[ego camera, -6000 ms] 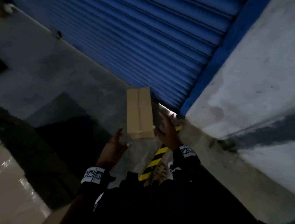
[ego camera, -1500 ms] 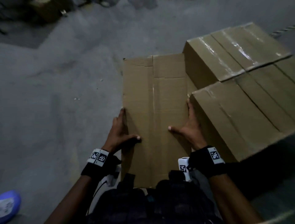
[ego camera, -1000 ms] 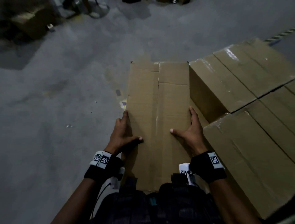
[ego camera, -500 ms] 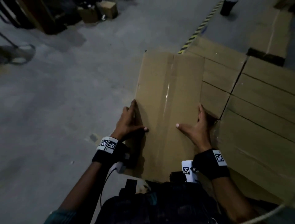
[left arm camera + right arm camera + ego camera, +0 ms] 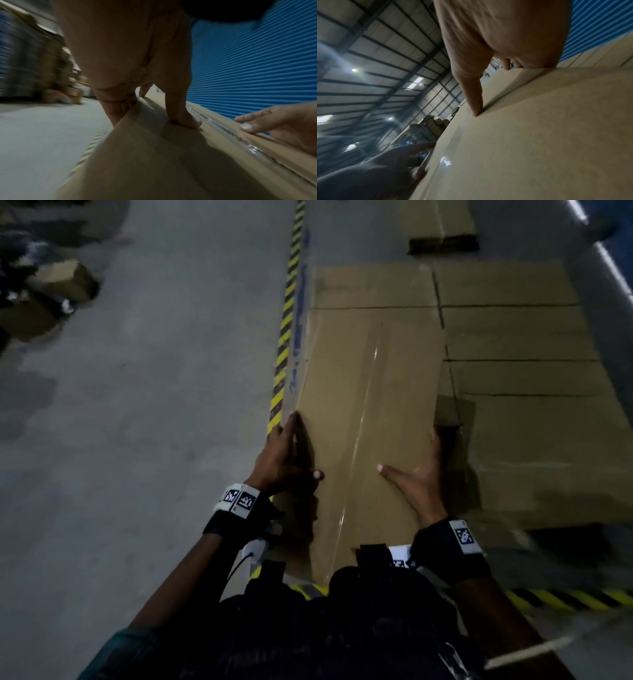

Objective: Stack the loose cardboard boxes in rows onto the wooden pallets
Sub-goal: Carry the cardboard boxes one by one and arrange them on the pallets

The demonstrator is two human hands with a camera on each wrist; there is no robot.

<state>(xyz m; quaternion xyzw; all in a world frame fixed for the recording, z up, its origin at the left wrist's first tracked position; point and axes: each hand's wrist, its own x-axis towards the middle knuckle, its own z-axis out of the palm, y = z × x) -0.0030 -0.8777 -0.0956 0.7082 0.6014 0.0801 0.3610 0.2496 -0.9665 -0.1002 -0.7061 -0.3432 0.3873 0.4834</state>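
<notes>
Taped cardboard box (image 5: 359,419) carried between 2 hands

Left hand (image 5: 282,455) and right hand (image 5: 419,479) clamp its long edges, thumbs on top; stacked boxes (image 5: 520,378) just beyond right fingers, open floor (image 5: 137,440) beyond left.

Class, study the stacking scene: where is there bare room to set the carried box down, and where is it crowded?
Bare concrete floor lies left of the striped tape. Right of the carried box, held by the left hand and right hand, the stacked boxes sit packed edge to edge.

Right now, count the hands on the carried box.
2. The left hand grips the carried box at its left edge; the right hand holds its right edge. Both thumbs lie on top; none hidden.
</notes>
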